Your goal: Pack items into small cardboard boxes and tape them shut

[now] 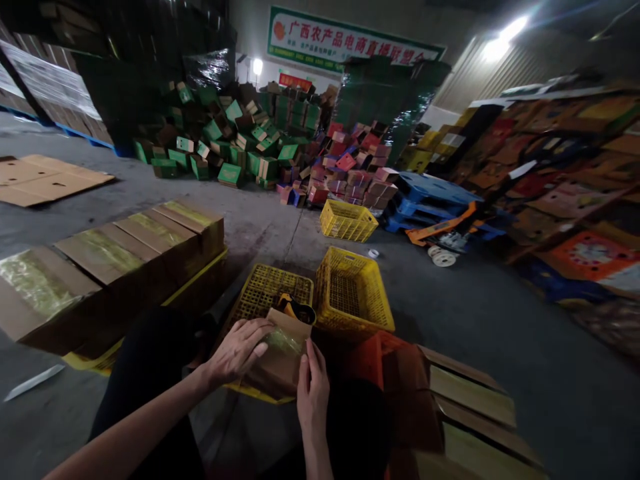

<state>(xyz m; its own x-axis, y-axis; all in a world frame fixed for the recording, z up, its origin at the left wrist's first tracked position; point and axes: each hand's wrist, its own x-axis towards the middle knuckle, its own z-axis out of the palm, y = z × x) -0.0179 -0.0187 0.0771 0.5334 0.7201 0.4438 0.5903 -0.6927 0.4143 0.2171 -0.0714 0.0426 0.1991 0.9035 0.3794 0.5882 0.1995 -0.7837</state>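
Note:
A small brown cardboard box [280,367], with clear tape across its top, rests on an upturned yellow crate [260,283] between my knees. My left hand [240,353] lies over the box's left top edge, fingers stretched out across the cardboard. Against the right side, my right hand [313,377] grips the box edge, with the thumb close to the fingers. Just behind the box sits a yellow and black tape dispenser [295,308], partly hidden by it. The underside of the box is out of sight.
Taped cartons [110,257] line a yellow base at left. More cartons [473,400] stand at right beside an orange crate [370,357]. Ahead are a yellow crate [353,293] and another yellow crate [349,220]. A pallet jack [445,233] stands near blue pallets [430,193].

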